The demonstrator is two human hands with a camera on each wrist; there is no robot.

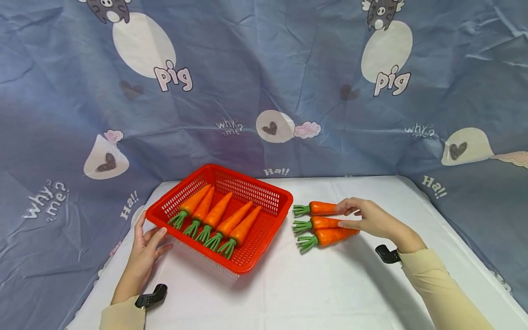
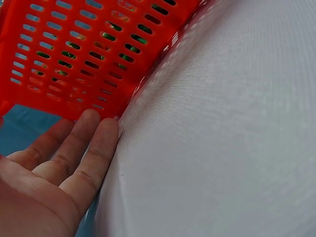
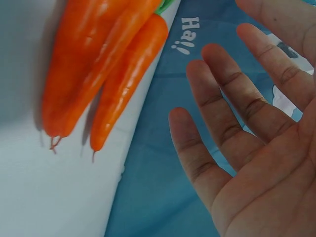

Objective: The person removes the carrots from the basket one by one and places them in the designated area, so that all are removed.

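Note:
Beside the left corner of a red plastic basket point(image 1: 264, 247) is my left hand point(image 1: 142, 254). Its fairly straight fingers point(image 2: 91, 148) touch the basket's slotted wall in the left wrist view. Several orange carrots point(image 1: 216, 213) with green tops lie side by side in the basket. To its right, three more carrots point(image 1: 330, 236) lie on the white cloth, tops toward the basket. My right hand point(image 1: 371, 220) hovers over their tapered ends. In the right wrist view its fingers point(image 3: 227, 118) are spread apart from the carrots point(image 3: 126, 84), with nothing held.
A white cloth point(image 1: 301, 288) covers the table. Behind and at the sides hangs a blue-grey printed curtain point(image 1: 231, 59). The basket's back rim stands close to this curtain. Each wrist wears a small black device point(image 1: 387, 254).

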